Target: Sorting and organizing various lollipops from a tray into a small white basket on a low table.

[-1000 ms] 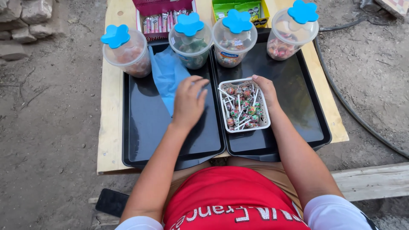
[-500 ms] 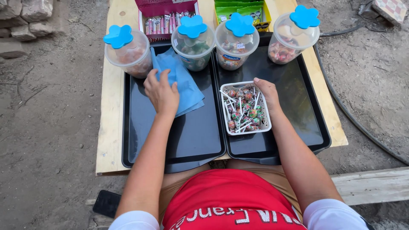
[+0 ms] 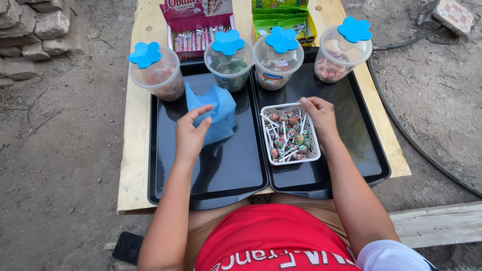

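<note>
Left hand: my left hand (image 3: 190, 134) pinches the blue cloth (image 3: 213, 113) between thumb and fingers, closed on its near edge; the cloth is bunched and lifted off the left black tray (image 3: 170, 175), just in front of 2 of the 4 blue-lidded jars (image 3: 155, 73)

Right hand: my right hand (image 3: 321, 114) curls over the far right corner of the white lolly basket (image 3: 290, 133), fingers bent on the rim (grip looks light); the basket sits on the right black tray (image 3: 351, 150)

Doing it well: I judge a flatter cloth wipes better; steady the basket; steer clear of the jars
</note>
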